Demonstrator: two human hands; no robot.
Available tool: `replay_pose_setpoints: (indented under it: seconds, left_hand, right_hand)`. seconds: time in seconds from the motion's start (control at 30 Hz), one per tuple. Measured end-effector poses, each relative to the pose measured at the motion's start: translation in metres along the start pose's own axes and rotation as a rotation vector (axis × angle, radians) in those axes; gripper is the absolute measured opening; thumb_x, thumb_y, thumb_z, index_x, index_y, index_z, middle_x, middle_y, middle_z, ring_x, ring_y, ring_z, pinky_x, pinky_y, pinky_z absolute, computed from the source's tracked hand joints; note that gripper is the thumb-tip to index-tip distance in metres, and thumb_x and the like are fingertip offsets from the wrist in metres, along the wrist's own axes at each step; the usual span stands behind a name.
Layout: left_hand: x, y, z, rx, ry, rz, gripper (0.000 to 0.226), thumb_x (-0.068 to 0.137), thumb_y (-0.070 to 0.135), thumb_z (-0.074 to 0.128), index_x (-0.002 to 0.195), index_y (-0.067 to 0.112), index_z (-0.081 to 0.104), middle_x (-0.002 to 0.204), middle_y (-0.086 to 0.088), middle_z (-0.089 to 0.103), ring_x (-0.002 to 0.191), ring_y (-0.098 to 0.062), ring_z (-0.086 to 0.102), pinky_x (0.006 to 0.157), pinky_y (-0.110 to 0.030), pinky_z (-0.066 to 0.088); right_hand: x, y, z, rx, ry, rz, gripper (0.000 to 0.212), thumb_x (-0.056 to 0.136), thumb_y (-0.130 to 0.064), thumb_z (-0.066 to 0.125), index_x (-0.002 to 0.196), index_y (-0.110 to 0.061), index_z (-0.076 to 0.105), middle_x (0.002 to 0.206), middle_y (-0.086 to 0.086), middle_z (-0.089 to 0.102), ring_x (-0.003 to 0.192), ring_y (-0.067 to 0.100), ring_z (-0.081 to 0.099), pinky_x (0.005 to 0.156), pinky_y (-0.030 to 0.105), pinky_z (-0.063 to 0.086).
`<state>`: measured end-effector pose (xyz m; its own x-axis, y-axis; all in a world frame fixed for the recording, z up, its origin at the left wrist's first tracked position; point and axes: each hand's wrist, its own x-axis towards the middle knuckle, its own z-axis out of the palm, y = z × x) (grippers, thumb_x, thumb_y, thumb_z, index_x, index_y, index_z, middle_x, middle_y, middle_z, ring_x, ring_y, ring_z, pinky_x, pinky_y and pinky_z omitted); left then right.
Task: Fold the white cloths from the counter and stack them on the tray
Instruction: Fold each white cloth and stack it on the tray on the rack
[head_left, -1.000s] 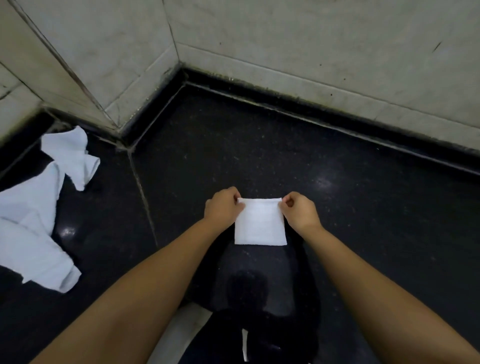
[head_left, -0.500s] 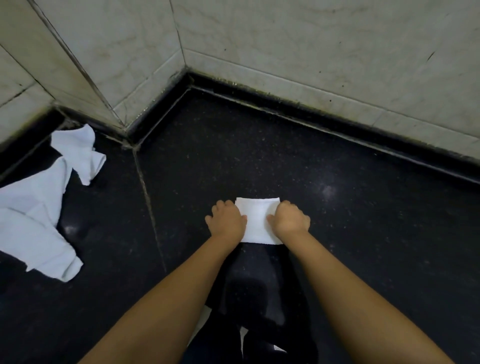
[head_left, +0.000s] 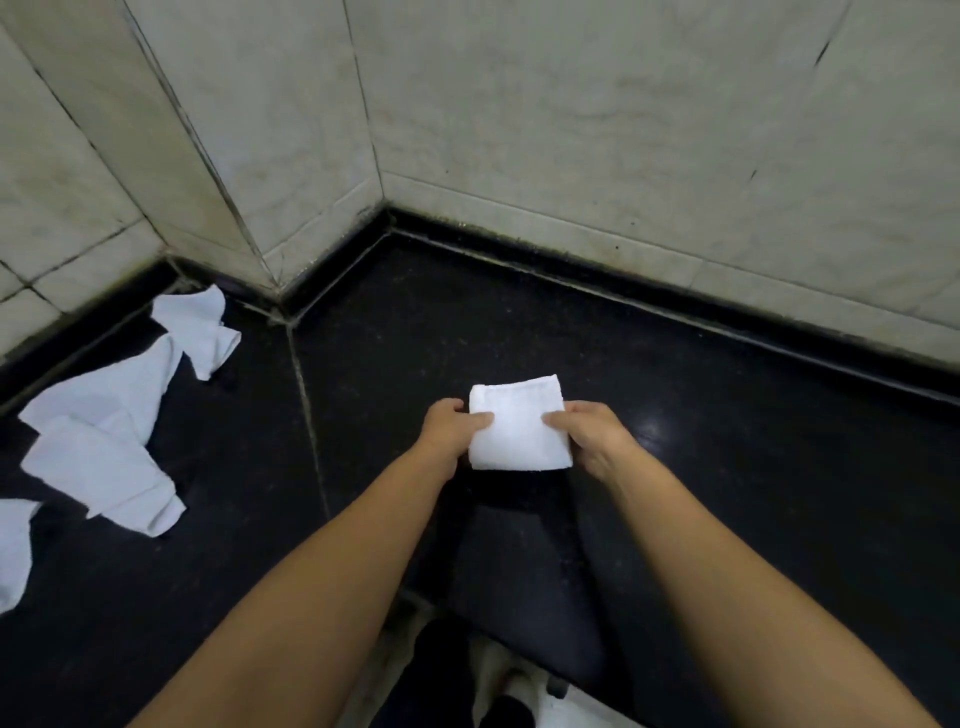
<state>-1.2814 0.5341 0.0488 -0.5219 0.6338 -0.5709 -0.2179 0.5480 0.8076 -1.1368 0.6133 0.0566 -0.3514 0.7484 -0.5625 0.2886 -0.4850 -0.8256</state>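
On the black worktop (head_left: 675, 467), both hands are pinching the folded cloth (head_left: 517, 426): left hand (head_left: 447, 428), right hand (head_left: 592, 436); tray unseen.

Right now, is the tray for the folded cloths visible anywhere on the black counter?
No, the black counter shows only the folded cloth held by the left hand and right hand, plus the unfolded cloths.

Both bare forearms reach forward, side by side. The left hand (head_left: 451, 427) and right hand (head_left: 591, 435) pinch the folded cloth (head_left: 517, 423) between them, thumbs on top.
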Motion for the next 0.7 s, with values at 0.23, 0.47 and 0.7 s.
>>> replay_pose_setpoints:
  seconds: [0.23, 0.47, 0.7]
  left_hand:
    - [-0.050, -0.005, 0.020, -0.171, -0.257, -0.054, 0.021, 0.090, 0.006, 0.060, 0.111, 0.006, 0.060, 0.104, -0.008, 0.066, 0.088, -0.018, 0.064, 0.071, -0.032, 0.053]
    - [-0.112, -0.031, 0.062, 0.013, -0.525, 0.076, 0.014, 0.092, 0.008, 0.057, 0.105, 0.009, 0.061, 0.106, -0.007, 0.066, 0.092, -0.020, 0.064, 0.079, -0.036, 0.055]
    - [-0.200, -0.085, 0.119, 0.187, -0.779, 0.134, 0.014, 0.092, 0.008, 0.055, 0.105, 0.009, 0.060, 0.097, -0.003, 0.067, 0.086, -0.016, 0.064, 0.073, -0.031, 0.055]
  right_hand:
    - [-0.067, 0.018, -0.045, 0.155, 0.088, -0.060, 0.013, 0.089, 0.001, 0.051, 0.088, -0.007, 0.062, 0.091, 0.009, 0.066, 0.077, 0.020, 0.062, 0.064, 0.034, 0.052]
    - [-0.159, 0.083, -0.096, 0.145, 0.363, -0.126, 0.013, 0.089, -0.007, 0.055, 0.083, -0.014, 0.065, 0.090, 0.007, 0.067, 0.075, 0.020, 0.059, 0.064, 0.032, 0.046]
    - [-0.271, 0.173, -0.134, 0.322, 0.619, -0.128, 0.015, 0.090, -0.003, 0.053, 0.092, -0.013, 0.063, 0.093, 0.007, 0.067, 0.082, 0.023, 0.062, 0.074, 0.037, 0.051]
